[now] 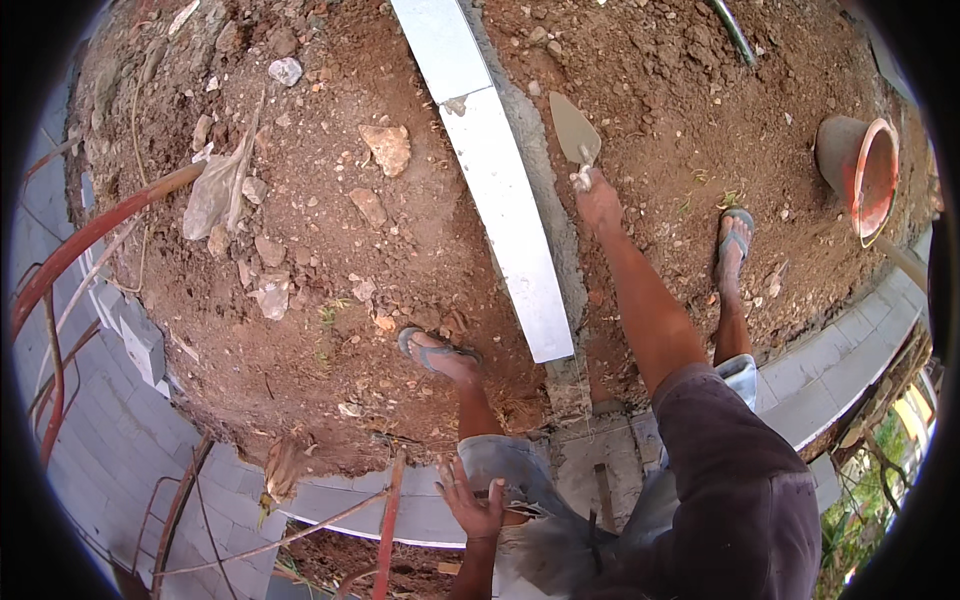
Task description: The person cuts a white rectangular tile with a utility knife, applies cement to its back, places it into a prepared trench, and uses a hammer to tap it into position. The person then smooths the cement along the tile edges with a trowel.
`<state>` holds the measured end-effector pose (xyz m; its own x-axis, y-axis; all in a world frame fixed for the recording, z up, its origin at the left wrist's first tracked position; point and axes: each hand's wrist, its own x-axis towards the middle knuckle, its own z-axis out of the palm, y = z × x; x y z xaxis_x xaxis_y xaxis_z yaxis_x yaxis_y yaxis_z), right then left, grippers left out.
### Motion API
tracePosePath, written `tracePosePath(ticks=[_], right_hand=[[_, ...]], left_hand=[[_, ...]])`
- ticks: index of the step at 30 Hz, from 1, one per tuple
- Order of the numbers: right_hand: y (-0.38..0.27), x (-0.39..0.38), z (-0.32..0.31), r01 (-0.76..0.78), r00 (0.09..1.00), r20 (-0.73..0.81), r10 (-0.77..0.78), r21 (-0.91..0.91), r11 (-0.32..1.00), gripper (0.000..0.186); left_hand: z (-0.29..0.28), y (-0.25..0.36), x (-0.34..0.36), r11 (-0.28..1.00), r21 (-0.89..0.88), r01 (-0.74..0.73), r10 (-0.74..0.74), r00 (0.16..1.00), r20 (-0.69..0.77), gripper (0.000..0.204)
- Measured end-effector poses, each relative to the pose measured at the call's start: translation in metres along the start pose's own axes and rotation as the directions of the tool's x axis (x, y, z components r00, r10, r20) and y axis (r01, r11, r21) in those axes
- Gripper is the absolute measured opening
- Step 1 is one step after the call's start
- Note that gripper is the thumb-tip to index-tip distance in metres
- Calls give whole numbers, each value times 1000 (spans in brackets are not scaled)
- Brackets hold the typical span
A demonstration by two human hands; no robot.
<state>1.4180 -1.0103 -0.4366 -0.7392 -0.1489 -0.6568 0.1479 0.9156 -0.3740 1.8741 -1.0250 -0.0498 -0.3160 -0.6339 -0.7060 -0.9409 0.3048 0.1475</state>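
My right hand (599, 202) is closed around the handle of a pointing trowel (574, 132), its blade directed away from me over the soil. Just left of the trowel runs a strip of grey mortar (532, 140) along a row of white kerb blocks (503, 200). A joint with a chipped corner parts the two visible blocks. Low in the view, my left hand (472, 503) rests by my left knee with its fingers spread and nothing in it.
An orange-rimmed bucket (876, 180) lies tipped at the right. Rocks (386, 149) and a plastic scrap (213, 192) litter the soil at the left. Rusty red metal bars (90, 235) stand at the left edge. A metal pipe (734, 32) lies at the far right. Paving (840, 365) curves behind my feet.
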Motion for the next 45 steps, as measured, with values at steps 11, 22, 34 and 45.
tracePosePath(ticks=[11,22,34,45], right_hand=[[-8,28,51,198,980,7,-198,-39,979,39],[28,2,33,183,923,293,-248,233,955,33],[-53,41,-71,32,969,89,-232,882,470,27],[-177,133,-31,236,972,-100,-215,485,842,48]], left_hand=[[-1,17,13,986,106,-126,121,991,53,66],[10,42,28,988,149,-48,40,998,52,64],[8,44,37,984,170,-57,47,997,57,68],[-14,59,50,996,87,-31,28,999,42,62]])
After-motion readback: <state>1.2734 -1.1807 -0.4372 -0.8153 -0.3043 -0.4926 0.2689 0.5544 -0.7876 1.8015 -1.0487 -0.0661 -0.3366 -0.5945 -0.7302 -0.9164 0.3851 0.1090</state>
